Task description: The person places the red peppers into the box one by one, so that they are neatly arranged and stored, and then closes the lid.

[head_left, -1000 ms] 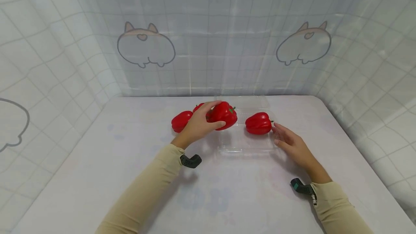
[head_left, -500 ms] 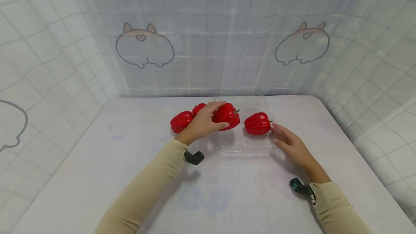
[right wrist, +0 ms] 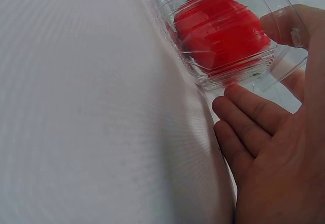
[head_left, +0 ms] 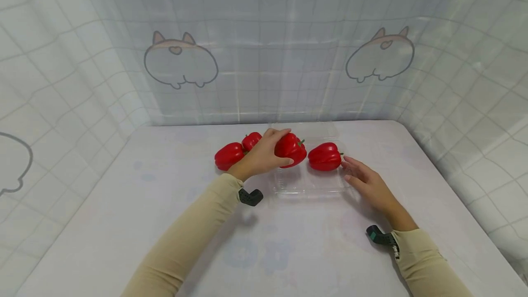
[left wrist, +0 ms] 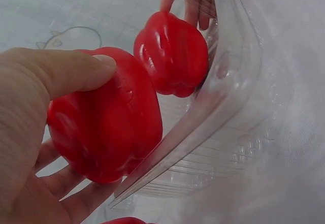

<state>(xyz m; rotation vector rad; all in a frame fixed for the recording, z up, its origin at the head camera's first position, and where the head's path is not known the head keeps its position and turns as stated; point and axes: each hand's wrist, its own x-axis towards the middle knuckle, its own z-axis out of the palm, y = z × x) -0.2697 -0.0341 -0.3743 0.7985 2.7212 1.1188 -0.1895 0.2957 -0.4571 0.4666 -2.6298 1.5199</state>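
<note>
The left hand [head_left: 264, 152] grips a red bell pepper [head_left: 292, 149] between thumb and fingers at the left side of a clear container [head_left: 307, 183], where a second pepper [head_left: 324, 157] lies; the right hand [head_left: 370, 188] is at the opposite wall, whether pinching the plastic one cannot tell. A slow descent, clear of the thin rim with the wall braced, would likely avoid jostling the neighbour
</note>
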